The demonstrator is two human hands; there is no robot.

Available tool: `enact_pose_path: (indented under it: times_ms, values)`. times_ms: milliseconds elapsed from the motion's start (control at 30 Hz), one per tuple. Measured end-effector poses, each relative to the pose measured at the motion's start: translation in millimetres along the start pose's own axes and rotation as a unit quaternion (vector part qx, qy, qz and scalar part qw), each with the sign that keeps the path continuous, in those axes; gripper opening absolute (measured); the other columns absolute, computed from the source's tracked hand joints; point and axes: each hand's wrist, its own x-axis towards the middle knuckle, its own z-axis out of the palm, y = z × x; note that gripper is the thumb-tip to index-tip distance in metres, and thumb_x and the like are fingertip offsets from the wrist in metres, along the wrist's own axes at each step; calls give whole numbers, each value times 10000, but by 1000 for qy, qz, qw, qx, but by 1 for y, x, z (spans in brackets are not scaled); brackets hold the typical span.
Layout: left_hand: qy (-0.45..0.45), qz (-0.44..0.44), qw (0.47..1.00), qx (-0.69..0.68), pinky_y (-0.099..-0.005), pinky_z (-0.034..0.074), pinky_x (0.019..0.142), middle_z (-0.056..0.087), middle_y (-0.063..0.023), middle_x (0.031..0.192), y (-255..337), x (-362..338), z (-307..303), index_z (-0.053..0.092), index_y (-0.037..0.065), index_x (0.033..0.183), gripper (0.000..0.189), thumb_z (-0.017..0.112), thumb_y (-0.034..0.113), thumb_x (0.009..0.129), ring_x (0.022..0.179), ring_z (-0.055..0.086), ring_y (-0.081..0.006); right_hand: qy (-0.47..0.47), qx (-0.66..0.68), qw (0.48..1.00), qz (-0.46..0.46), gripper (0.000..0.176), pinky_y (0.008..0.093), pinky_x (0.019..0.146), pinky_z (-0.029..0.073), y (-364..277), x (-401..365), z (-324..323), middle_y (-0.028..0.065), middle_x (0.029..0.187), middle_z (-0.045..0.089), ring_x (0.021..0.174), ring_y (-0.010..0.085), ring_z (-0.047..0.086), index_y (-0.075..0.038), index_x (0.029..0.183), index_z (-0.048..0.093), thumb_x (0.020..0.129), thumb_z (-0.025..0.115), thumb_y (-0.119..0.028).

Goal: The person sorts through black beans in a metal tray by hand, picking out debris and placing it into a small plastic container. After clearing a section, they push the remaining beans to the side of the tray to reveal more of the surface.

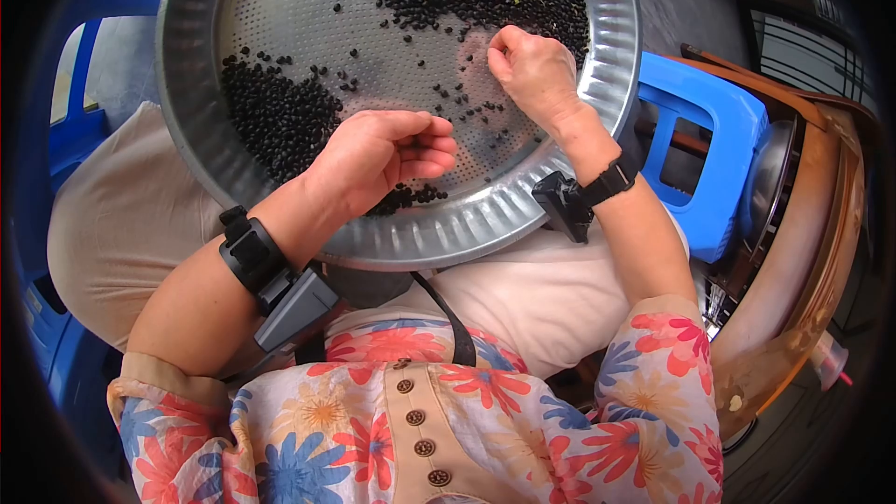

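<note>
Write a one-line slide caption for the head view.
Left hand curled and right hand bunched over black beans spread on a perforated metal tray on the lap, blue stool beside.

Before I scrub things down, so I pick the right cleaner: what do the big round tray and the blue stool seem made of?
Tray: apparently sheet metal, perhaps aluminium or steel, judging by its dull silver sheen, fluted rim and finely punched floor.
Blue stool: probably moulded plastic, given its even glossy colour, rounded edges and cut-out openings.
</note>
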Motion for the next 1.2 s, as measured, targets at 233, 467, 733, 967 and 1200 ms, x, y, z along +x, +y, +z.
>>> enact_pose_path:
  times_ms: [233, 467, 733, 967, 1200]
  values:
    - [12, 1, 1000, -27, -276, 533, 693, 611, -149, 903, -1, 3, 0, 551, -73, 994, 259, 425, 139, 916, 779, 624, -206, -22, 125, 992, -4, 157, 383, 575, 476, -36, -22, -19, 101, 637, 608, 629, 280, 612, -96, 717, 604, 798, 547, -218]
    - [11, 12, 1000, -27, -275, 535, 698, 610, -149, 919, -1, 6, -2, 549, -71, 1007, 267, 428, 150, 919, 801, 622, -205, -6, 163, 985, -52, 158, 362, 570, 488, -20, -7, -10, 75, 685, 623, 622, 256, 609, -98, 737, 608, 791, 577, -243]
    - [8, 17, 1000, -21, -263, 536, 677, 616, -147, 892, 2, 2, -2, 560, -73, 990, 251, 438, 130, 910, 768, 630, -203, 47, -8, 998, -35, 135, 348, 578, 486, -10, 16, 4, 84, 671, 627, 621, 251, 618, -106, 827, 635, 794, 578, -223]
    - [11, 23, 999, -27, -267, 536, 686, 614, -150, 903, 3, -1, -3, 553, -76, 995, 250, 436, 127, 908, 773, 628, -206, 1, 52, 999, 5, 126, 364, 605, 485, -18, 19, -5, 84, 662, 627, 645, 273, 616, -95, 748, 622, 774, 562, -202]
    - [11, 49, 996, -70, -263, 546, 685, 599, -153, 884, 2, 7, -9, 544, -87, 983, 260, 424, 133, 917, 769, 618, -204, -129, 216, 958, -135, 109, 264, 520, 454, -45, -9, -20, 106, 610, 596, 519, 167, 571, -40, 798, 644, 789, 611, -144]
